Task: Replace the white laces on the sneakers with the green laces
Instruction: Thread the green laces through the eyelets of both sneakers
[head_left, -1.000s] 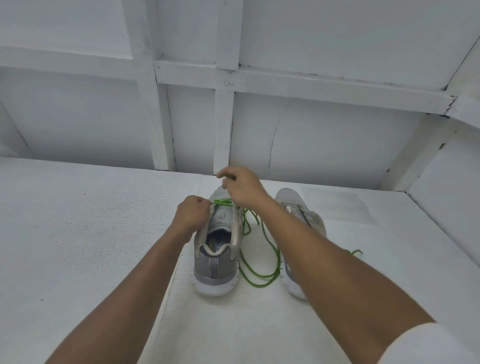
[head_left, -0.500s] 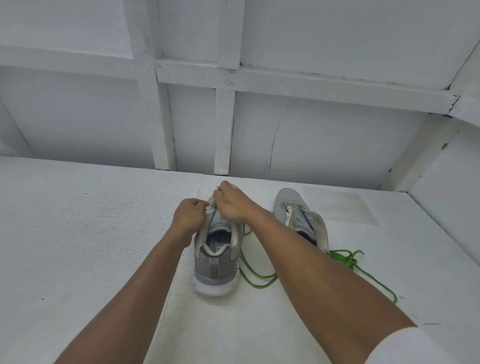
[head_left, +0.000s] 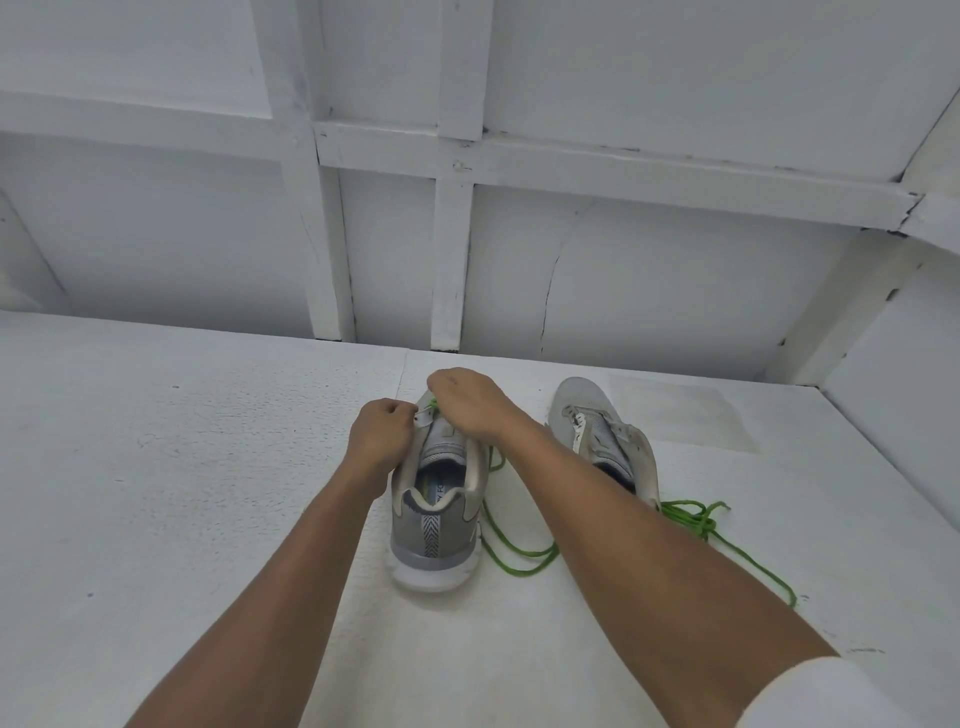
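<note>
The white, textured table (head_left: 208, 493) has a seam running front to back. Two grey sneakers stand on it. The left sneaker (head_left: 436, 540) is upright, heel toward the camera. The right sneaker (head_left: 576, 405) stands beside it, tilted. One green lace (head_left: 519, 571) loops on the surface between them. A second green lace (head_left: 696, 519) lies bunched just right of the right sneaker.

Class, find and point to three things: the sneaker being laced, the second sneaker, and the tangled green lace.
sneaker being laced (head_left: 434, 540): head view, grey heel panel.
second sneaker (head_left: 576, 400): head view, toe mesh.
tangled green lace (head_left: 698, 519): head view, middle of the tangle.
</note>
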